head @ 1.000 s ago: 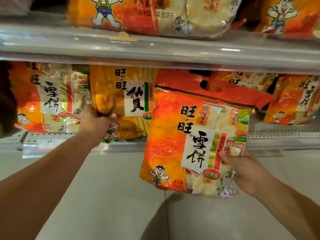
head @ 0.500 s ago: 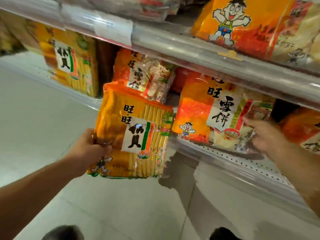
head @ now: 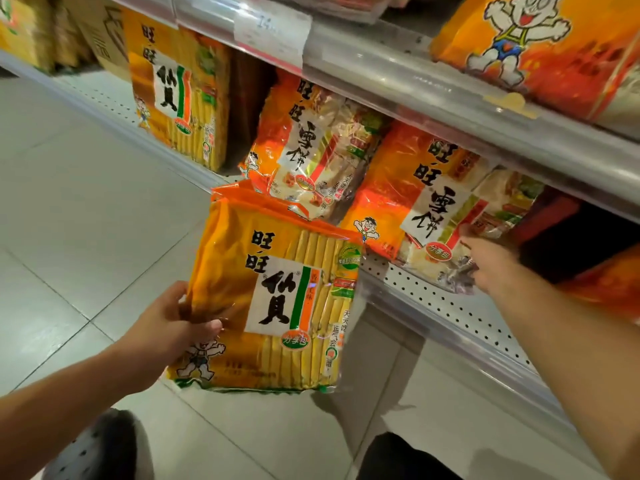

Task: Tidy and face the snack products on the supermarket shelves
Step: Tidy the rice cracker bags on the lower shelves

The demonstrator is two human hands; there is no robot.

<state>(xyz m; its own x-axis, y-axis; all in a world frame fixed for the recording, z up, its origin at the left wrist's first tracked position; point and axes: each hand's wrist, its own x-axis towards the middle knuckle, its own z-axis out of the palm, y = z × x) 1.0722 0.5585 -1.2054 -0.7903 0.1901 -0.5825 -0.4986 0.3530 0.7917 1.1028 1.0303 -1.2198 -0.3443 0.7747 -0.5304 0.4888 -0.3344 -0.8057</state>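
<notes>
Yellow-orange senbei bag [head: 273, 299] held off shelf, out over floor tiles [head: 69, 209], upright, front facing camera. Left hand [head: 169, 327] grips its lower left edge, thumb across front, fingers behind. Right hand [head: 485, 261] reaches to red-orange snow-cracker bag [head: 426, 202] on lower shelf [head: 450, 306], pinching its clear bottom corner. Second snow-cracker bag [head: 304, 147] leans just left of it. Another senbei bag [head: 180, 91] stands further left on same shelf. Upper shelf rail [head: 433, 84] carries price tag [head: 273, 29].
</notes>
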